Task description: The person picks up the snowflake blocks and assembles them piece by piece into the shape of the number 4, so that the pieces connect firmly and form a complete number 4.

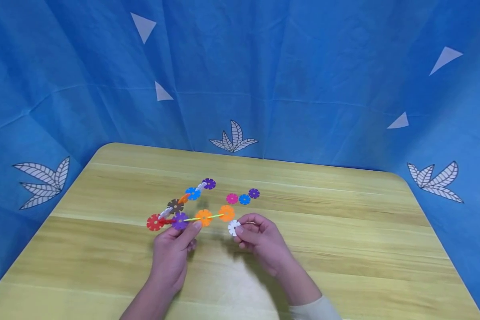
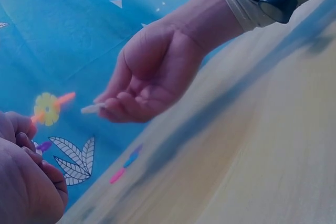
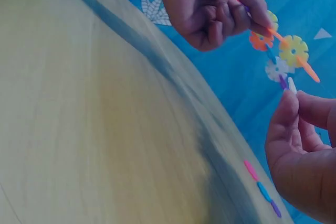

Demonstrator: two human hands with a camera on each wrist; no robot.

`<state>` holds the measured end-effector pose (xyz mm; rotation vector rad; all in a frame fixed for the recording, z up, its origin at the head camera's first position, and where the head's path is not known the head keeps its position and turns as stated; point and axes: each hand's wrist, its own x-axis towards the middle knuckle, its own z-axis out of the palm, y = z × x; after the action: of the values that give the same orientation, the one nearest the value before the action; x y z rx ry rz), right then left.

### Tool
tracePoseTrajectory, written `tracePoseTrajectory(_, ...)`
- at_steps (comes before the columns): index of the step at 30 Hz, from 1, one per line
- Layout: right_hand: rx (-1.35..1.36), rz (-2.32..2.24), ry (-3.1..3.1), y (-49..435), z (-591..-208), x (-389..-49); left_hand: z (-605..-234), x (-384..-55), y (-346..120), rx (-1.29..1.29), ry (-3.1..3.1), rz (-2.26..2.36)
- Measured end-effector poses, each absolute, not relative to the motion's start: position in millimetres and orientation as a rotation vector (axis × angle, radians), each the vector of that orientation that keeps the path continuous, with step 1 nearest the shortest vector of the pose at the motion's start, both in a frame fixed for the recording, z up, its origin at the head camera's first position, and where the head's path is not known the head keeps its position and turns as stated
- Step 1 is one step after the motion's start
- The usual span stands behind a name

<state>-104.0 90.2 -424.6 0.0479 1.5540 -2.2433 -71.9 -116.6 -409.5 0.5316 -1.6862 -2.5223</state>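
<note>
My left hand (image 1: 173, 255) holds up a bent chain of notched plastic discs, pinching it by an orange disc (image 1: 203, 218). One arm of the chain runs right to another orange disc (image 1: 226, 213); yellow discs show edge-on between. The other arm climbs away from a red disc (image 1: 155, 222) through a brown disc (image 1: 175, 206) and a blue disc (image 1: 193, 193) to a purple disc (image 1: 209, 183). Thumb and fingers of my right hand (image 1: 264, 240) pinch a loose white disc (image 1: 234, 228), just below the right-end orange disc and apart from it in the left wrist view.
Beyond my hands, a pink disc (image 1: 232, 198), a blue disc (image 1: 244, 199) and a purple disc (image 1: 254, 193) lie in a row on the wooden table (image 1: 364, 231). A blue patterned curtain (image 1: 304, 89) hangs behind the table's far edge.
</note>
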Motion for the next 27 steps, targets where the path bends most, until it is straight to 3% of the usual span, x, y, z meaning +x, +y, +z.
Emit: tracePoseTrajectory(27, -0.002, -2.276, 1.268, 53.8, -421.1, -86.9, -414.9, -70.3, -109.3, 0.416, -1.653, -2.558)
